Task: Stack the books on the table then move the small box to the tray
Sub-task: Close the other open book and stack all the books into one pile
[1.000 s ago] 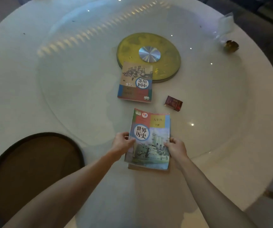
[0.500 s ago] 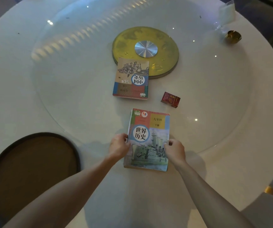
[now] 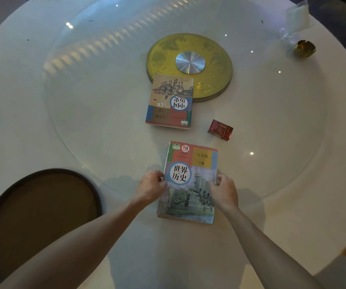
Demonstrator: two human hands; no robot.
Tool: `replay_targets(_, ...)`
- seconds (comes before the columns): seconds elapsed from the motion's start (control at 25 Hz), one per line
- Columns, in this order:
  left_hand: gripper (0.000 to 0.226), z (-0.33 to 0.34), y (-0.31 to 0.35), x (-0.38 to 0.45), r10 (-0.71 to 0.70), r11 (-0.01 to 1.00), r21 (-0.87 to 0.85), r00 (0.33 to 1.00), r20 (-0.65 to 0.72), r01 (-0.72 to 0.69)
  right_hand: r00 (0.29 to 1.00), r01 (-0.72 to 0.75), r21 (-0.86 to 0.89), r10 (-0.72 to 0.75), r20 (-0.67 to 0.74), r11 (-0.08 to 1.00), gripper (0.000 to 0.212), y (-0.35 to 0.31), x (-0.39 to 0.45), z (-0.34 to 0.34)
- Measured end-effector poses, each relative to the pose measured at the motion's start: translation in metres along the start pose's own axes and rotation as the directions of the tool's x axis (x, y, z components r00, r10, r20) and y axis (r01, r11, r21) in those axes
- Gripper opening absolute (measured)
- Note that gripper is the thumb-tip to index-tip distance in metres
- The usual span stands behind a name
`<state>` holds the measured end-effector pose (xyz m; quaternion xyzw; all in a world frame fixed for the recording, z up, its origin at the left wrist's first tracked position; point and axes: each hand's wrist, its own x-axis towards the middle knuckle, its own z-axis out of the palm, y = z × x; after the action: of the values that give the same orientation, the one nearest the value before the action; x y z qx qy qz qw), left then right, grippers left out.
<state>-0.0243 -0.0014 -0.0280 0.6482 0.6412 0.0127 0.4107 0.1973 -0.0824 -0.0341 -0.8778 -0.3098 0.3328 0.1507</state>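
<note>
A textbook with a warship on its cover (image 3: pixel 191 163) lies on top of another book near the table's front, their edges almost flush. My left hand (image 3: pixel 151 185) grips the stack's left edge and my right hand (image 3: pixel 224 189) grips its right edge. A second history book (image 3: pixel 171 101) lies flat farther back, its top corner over the yellow disc. A small red box (image 3: pixel 220 129) sits to the right between the two books. The round brown tray with a dark rim (image 3: pixel 43 211) rests at the front left, holding nothing.
The round white table (image 3: pixel 293 215) carries a glass turntable with a yellow disc and metal hub (image 3: pixel 189 63) at its centre. A clear wrapper (image 3: pixel 295 17) and a small gold object (image 3: pixel 304 49) lie at the far right edge.
The view has shifted slightly. Both hands stay on the sides of the warship book stack, whose lower book now sits more squarely under the top one.
</note>
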Motion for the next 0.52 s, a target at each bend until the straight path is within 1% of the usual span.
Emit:
replay_targets(0.08,0.043,-0.013,0.008,0.017,0.027,0.999,0.019,0.999,-0.026,-0.027,0.998,0.058,-0.041,-0.059,-0.035,0.997,0.028,-0.019,0.012,-0.006)
replay_targets(0.12,0.046,-0.022,0.015,0.029,0.046,0.999,0.026,0.998,-0.043,-0.045,0.994,0.096,-0.033,-0.098,-0.054,0.995,0.035,-0.033,0.02,-0.009)
replay_targets(0.2,0.052,-0.04,0.027,0.054,0.064,0.998,0.03,0.996,-0.068,-0.062,0.983,0.173,0.02,-0.171,-0.073,0.985,0.041,-0.063,0.04,-0.015)
replay_targets(0.28,0.058,-0.059,0.039,0.083,0.061,0.998,0.009,0.994,-0.095,-0.061,0.978,0.208,0.081,-0.204,-0.05,0.975,0.047,-0.095,0.068,-0.018)
replay_targets(0.4,0.062,-0.08,0.057,0.121,0.055,0.998,-0.032,0.988,-0.147,-0.06,0.985,0.163,0.192,-0.17,0.021,0.968,0.053,-0.135,0.106,-0.016)
replay_targets(0.52,0.062,-0.09,0.067,0.157,-0.036,0.994,-0.107,0.981,-0.189,0.016,0.988,0.091,0.302,-0.124,0.09,0.949,0.061,-0.163,0.141,-0.008)
